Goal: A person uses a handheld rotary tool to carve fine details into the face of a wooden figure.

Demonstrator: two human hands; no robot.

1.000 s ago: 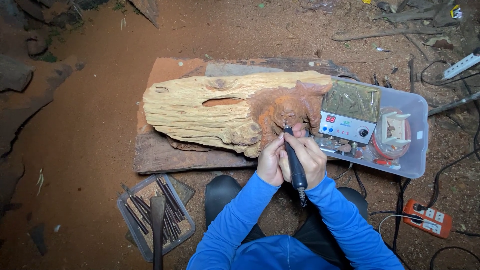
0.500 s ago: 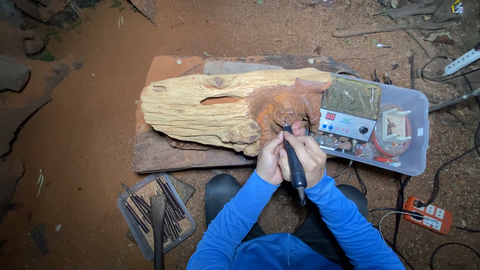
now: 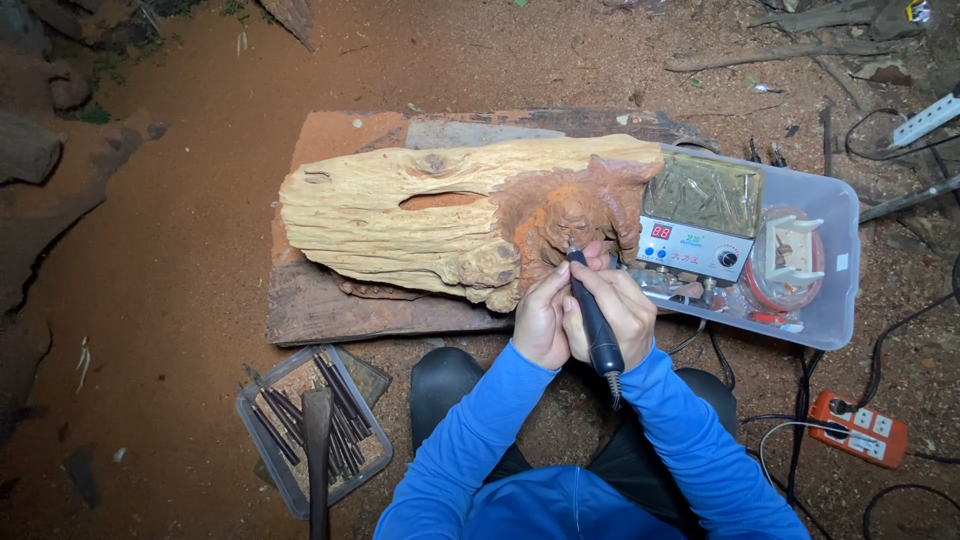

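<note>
Driftwood log, pale and deeply grooved with one long hollow through it, lies across a flat dark plank on reddish dirt. At its right end we note a rust-coloured carved area, lumpy and rough-textured.

Our right hand is clenched around a black rotary handpiece, slim and cylindrical, with a coiled spring at its rear. Its tip touches the lower edge of the carved area. Our left hand is curled closed against the handpiece just beside the right, thumb up near the tool's front.

To the right, a clear plastic tub holds a grey control box with a red display and a knob. Lower left, a small tray holds dark metal rods. An orange power strip sits on the dirt, lower right.
</note>
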